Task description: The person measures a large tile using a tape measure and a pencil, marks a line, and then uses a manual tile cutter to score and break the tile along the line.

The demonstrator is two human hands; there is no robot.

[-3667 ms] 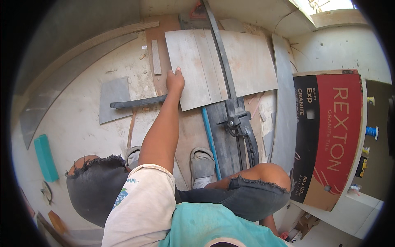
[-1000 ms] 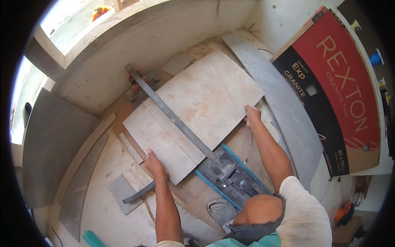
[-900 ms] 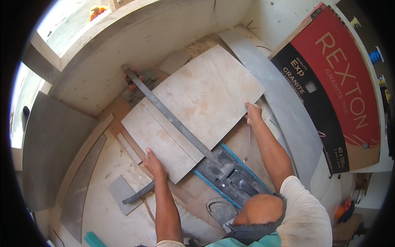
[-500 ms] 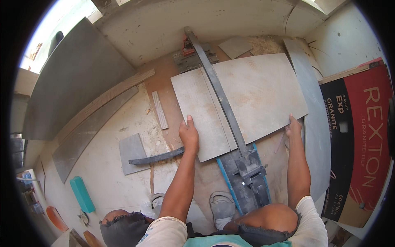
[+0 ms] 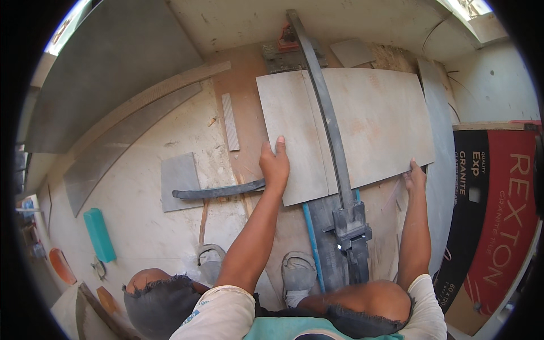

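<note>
A large grey tile (image 5: 381,122) lies on a manual tile cutter (image 5: 320,238), beneath its long dark rail (image 5: 326,102). A thin straight line crosses the tile just left of the rail. My left hand (image 5: 275,164) grips the tile's left edge, thumb on top and fingers hidden underneath. At the near right corner my right hand (image 5: 415,177) holds the edge the same way, thumb above, other fingers below. The cutter's dark carriage (image 5: 350,226) sits at the rail's near end. A dark curved bar (image 5: 218,190) runs left from beside my left wrist.
A small grey tile piece (image 5: 178,175) lies under the curved bar's end. Big grey tiles (image 5: 113,73) and a wooden strip (image 5: 164,93) stand at left. A teal box (image 5: 100,233) is on the floor. A red and black carton (image 5: 504,215) stands at right.
The whole view has shifted and turned slightly. My hands keep their same grips on the tile, and the tile's place on the cutter looks about unchanged.
</note>
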